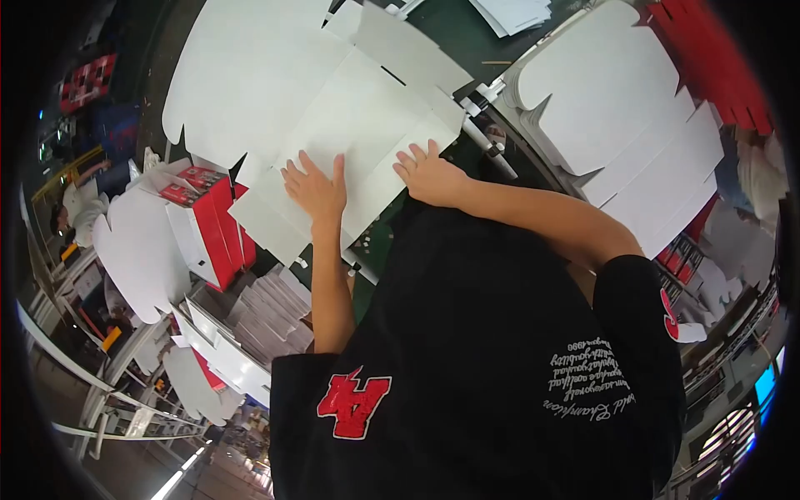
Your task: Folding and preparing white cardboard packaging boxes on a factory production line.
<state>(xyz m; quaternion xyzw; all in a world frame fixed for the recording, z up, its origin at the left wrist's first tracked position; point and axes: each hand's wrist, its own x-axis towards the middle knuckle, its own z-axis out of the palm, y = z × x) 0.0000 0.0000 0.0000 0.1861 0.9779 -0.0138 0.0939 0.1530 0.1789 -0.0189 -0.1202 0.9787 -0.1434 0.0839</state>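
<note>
A large white die-cut cardboard box blank (350,100) lies before me, with crease lines, slots and notched flaps. Flat on its near left part rests my left hand (317,190), fingers spread and thumb apart. Over the blank's near right edge reaches my right hand (433,177), its fingers slightly bent and apart, the tips touching the board. Neither hand grips anything that I can see. Part of the blank's near edge is hidden by my right hand and the black shirt.
On the right stands a stack of similar white blanks (596,79), with red sheets (712,62) beyond it. A red and white stack (218,229) and piled white cardboard pieces (265,312) are on the left. Metal fittings (487,125) border the green work surface (454,37).
</note>
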